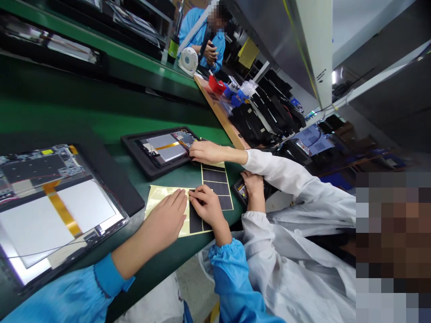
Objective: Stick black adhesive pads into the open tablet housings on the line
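Note:
My left hand (168, 216) lies flat, fingers stretched out together, on the pale yellow backing sheet (155, 194). Beside it, my right hand (207, 205) has its thumb and fingertips pinched at the left edge of a black rectangular sticker (195, 220) on that sheet. Part of the sticker is hidden under the right hand. To the left lies an opened tablet (81, 211) with its circuit board, white panels and an orange ribbon cable exposed. A second sheet of black stickers (215, 176) lies just beyond my right hand.
A co-worker's white sleeve (283, 168) reaches across on the right, one hand at another opened tablet (166, 147) in a black tray, the other at a small device (241, 192). A white fan (188, 61) and a red bin (216, 84) stand farther back. Another person is behind.

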The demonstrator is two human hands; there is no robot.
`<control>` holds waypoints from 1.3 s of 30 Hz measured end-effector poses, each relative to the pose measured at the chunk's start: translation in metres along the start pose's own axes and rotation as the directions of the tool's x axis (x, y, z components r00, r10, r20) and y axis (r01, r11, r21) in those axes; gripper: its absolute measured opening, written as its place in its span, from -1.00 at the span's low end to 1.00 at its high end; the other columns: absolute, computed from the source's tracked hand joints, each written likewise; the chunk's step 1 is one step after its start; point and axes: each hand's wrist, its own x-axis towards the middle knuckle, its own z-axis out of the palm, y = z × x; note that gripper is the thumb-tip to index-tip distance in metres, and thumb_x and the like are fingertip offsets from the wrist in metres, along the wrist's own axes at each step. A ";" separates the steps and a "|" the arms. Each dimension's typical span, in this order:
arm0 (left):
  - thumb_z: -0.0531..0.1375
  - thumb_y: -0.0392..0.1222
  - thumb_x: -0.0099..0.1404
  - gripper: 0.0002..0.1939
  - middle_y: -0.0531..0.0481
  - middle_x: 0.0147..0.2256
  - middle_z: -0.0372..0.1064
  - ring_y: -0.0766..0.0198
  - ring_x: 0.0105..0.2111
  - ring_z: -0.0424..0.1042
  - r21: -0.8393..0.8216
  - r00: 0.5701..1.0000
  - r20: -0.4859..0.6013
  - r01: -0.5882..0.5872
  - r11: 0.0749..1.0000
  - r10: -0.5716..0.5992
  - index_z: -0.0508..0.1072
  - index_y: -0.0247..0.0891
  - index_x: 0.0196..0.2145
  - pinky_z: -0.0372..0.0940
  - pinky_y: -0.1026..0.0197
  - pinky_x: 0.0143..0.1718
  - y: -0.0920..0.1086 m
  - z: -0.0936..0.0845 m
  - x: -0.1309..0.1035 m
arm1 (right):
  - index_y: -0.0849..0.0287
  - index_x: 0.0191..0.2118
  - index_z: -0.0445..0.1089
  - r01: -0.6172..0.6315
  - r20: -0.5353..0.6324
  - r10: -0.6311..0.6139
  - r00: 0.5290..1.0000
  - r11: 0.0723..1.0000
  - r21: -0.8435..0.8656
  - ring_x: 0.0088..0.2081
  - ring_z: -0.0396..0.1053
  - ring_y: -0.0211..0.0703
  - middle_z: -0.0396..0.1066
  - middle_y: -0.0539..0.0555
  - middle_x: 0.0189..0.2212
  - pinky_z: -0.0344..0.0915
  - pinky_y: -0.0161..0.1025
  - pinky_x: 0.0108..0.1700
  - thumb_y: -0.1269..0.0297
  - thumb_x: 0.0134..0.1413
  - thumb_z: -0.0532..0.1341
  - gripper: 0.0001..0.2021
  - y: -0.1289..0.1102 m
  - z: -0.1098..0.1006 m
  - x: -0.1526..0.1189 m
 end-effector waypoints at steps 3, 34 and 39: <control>-0.05 -0.25 0.48 -0.46 -0.44 0.27 0.34 -0.17 0.29 0.34 -0.008 1.000 0.003 0.008 1.000 -0.008 0.40 -0.59 0.26 0.24 -0.13 0.30 0.001 0.001 -0.002 | -0.03 -0.09 0.58 -0.006 0.003 0.006 1.000 1.000 0.000 -0.36 0.43 -0.16 0.46 0.07 -0.25 0.49 -0.16 -0.27 0.25 0.37 0.23 -0.84 -0.002 -0.002 -0.002; -0.13 -0.24 0.52 -0.45 -0.39 0.28 0.35 -0.12 0.30 0.33 -0.030 0.998 -0.041 -0.048 0.998 0.047 0.42 -0.54 0.25 0.23 -0.08 0.29 0.021 -0.014 -0.063 | 0.11 0.02 0.60 -0.046 0.045 0.045 0.998 0.999 0.009 -0.25 0.50 -0.09 0.51 0.13 -0.27 0.48 -0.18 -0.16 0.28 0.42 0.15 -0.72 -0.040 0.007 -0.051; -0.14 -0.25 0.52 -0.45 -0.42 0.26 0.37 -0.14 0.26 0.36 -0.013 0.996 -0.058 -0.068 0.998 0.067 0.43 -0.56 0.23 0.26 -0.09 0.25 0.019 -0.017 -0.062 | 0.13 -0.09 0.58 -0.047 0.136 0.045 0.990 0.999 0.010 -0.30 0.47 -0.12 0.46 0.08 -0.32 0.46 -0.20 -0.22 0.33 0.38 0.20 -0.82 -0.047 -0.002 -0.043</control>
